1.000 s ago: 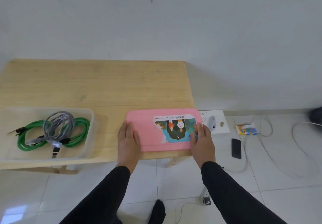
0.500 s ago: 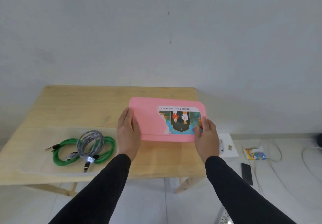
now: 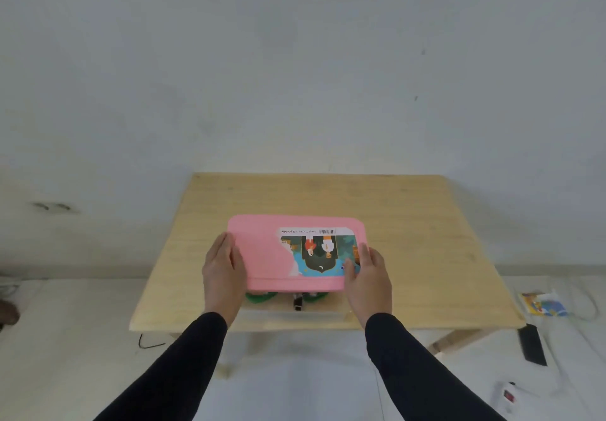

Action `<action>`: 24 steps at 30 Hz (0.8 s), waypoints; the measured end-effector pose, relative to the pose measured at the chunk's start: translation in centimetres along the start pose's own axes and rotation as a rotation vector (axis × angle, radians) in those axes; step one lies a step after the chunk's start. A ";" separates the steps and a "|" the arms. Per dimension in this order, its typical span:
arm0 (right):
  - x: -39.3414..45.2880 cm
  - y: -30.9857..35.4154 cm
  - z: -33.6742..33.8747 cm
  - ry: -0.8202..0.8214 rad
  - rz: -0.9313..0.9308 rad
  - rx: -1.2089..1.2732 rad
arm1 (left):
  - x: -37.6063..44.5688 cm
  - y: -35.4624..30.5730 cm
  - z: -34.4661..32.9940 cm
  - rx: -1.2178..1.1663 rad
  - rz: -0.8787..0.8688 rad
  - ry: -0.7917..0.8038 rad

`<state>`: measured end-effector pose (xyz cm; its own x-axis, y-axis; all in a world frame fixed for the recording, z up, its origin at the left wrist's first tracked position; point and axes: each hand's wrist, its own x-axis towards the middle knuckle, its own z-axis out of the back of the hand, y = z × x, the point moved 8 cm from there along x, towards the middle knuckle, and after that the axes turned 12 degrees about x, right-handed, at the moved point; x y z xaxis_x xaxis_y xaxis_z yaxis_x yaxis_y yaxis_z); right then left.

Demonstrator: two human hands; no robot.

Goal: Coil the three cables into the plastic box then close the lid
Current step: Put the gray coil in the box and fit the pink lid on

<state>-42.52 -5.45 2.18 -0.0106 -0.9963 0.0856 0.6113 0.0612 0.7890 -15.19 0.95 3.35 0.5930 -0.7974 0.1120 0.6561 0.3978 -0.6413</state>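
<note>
Pale, bare wall rises behind a light wooden surface (image 3: 410,224), and over its near half the person holds a pink lid (image 3: 262,250) level between both hands. Left hand (image 3: 223,269) grips the lid's left short edge, fingers laid flat along the side and top; right hand (image 3: 367,276) clamps the right short edge, thumb on the picture label (image 3: 323,253), fingers along the rim. So the grip is closed on the lid at both ends, one hand each side.

Judging by its thin, even look, the lid should be light and fairly stiff plastic, smooth enough to slide under dry fingers, so holding it by the two short edges seems the sound choice: it keeps the panel from twisting and leaves the corners free to seat.

Beneath its near edge show green cable loops (image 3: 260,296) and a dark connector (image 3: 298,302), lying inside the clear plastic box (image 3: 314,311), whose front wall is only faintly visible. Whether the lid touches the box rim yet cannot be told. Cables are soft and springy; a loop riding up could stop the lid from closing, so pressing evenly at the corners would likely be needed.

On the floor to the right lie a dark phone-like slab (image 3: 533,343) and a coloured packet (image 3: 542,304).
</note>
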 end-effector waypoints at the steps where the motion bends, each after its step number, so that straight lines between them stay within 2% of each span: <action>1: -0.6 0.0 -0.5 0.001 -0.008 -0.010 | -0.2 0.7 0.1 -0.003 0.002 0.014; 7: -3.6 0.0 -2.3 0.007 -0.039 -0.073 | -1.1 4.2 0.0 0.011 0.012 0.064; 24: -3.1 0.2 -3.3 0.014 -0.038 -0.128 | -0.4 5.3 -0.7 -0.008 0.014 0.086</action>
<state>-39.79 -2.52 0.03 -0.0248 -0.9985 0.0481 0.7066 0.0165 0.7074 -12.31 3.11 -0.57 0.5597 -0.8279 0.0371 0.6436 0.4060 -0.6488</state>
